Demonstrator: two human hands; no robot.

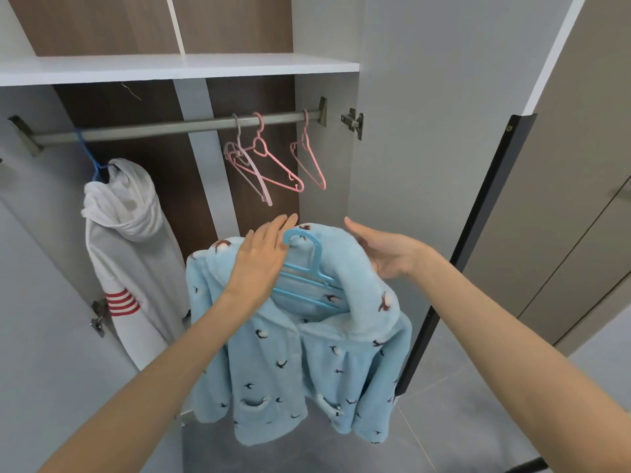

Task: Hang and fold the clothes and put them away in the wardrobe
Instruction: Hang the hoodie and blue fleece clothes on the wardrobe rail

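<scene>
Jacket [273, 353] on hanger [307, 268]: you are squaring it for the rail [153, 131], left hand [261, 264] flat on its shoulder, right hand [386, 254] open against collar [362, 288].

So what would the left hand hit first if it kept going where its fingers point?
Likely the lower ends of the pink plastic hangers on the grey metal rail, just beyond the left hand resting on the light blue fleece jacket. Depth is unclear.

On my feed now: two slim bare forearms [177, 363], left hand [259, 264] and right hand [386, 254] bare as well, fingers long.
</scene>
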